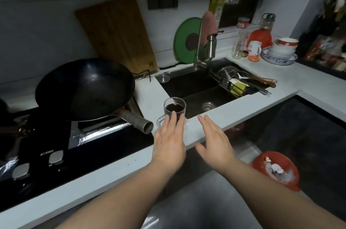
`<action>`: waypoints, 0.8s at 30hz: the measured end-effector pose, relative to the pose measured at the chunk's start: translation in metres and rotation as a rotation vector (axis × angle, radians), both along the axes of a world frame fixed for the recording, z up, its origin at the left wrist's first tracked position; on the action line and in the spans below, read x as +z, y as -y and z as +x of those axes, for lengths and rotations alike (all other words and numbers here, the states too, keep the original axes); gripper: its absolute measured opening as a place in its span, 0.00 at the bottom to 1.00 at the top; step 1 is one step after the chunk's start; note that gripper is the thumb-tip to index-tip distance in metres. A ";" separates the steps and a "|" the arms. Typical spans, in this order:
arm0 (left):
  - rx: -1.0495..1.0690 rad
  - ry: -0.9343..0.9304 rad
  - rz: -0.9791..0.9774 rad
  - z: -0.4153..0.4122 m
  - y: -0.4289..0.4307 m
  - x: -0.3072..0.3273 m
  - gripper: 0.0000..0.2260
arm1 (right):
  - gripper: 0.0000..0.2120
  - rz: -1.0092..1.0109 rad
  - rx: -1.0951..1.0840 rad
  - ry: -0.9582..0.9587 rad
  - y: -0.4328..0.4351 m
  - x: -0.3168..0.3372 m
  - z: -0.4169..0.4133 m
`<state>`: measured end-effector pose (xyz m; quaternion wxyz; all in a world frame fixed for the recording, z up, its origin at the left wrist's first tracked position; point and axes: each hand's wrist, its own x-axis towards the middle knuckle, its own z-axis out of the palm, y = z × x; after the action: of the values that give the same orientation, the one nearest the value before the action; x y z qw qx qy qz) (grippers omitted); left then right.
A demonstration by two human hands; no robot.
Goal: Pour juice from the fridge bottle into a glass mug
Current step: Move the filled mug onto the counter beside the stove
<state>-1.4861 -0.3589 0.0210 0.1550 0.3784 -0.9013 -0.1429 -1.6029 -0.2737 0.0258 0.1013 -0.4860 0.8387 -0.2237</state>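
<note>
Kitchen: mug [175, 109] of dark juice on bench [234, 112], sink [196, 88] at 2 o'clock | left hand [169, 144] at mug, right hand [215, 142] at 4 o'clock, fingers [173, 119] straight, holding nothing | pour apparently done; bottle unseen

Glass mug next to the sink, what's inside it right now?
The glass mug holds dark juice, up to a little below its rim. Fingers of the left hand cover its lower part, so the bottom is hidden.

The black gas hob [104, 153] carries white lettering on its front strip, just above a silver knob [55, 157]; it appears to read "FOTILE". The label on the yellow-green bottle [217, 6] at the window is too blurred to read.
</note>
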 end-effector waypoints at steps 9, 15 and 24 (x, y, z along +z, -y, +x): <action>0.324 -0.160 0.230 -0.031 0.060 -0.046 0.31 | 0.41 0.085 0.090 0.029 0.071 -0.038 -0.058; 0.396 -0.273 0.347 -0.035 0.071 -0.058 0.23 | 0.43 -0.002 0.200 0.279 0.112 -0.047 -0.076; 0.603 -0.576 0.496 -0.047 0.071 -0.068 0.05 | 0.45 -0.053 0.386 0.777 0.154 -0.080 -0.102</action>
<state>-1.5335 -0.4303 -0.0466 0.3380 0.5934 -0.6106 -0.4011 -1.7048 -0.4273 -0.0541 0.4368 -0.5161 0.6260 -0.3886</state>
